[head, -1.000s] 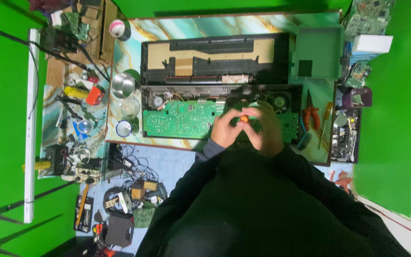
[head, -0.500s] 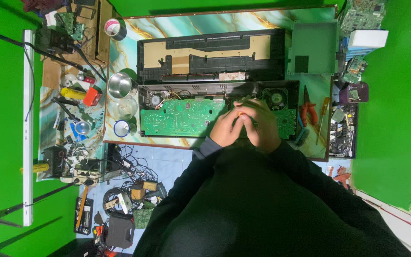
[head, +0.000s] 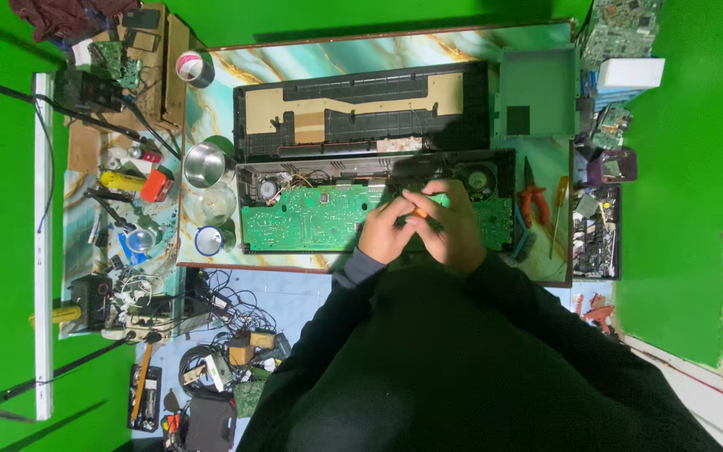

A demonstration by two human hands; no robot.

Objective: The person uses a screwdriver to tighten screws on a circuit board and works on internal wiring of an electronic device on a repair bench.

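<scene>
My left hand and right hand meet over green circuit board in open black chassis near table's front edge. Fingers pinch small orange-tipped tool. Board likely stiff, light, fragile; hold by edges.

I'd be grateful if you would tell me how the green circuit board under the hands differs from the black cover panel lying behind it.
The green circuit board is bright green and dotted with small parts; the black cover panel is dark with tan patches. The left hand and right hand rest over the board, while the panel lies untouched. The board sits inside an opened case; the panel lies apart on the marbled table. Both are long, flat and parallel.
</scene>
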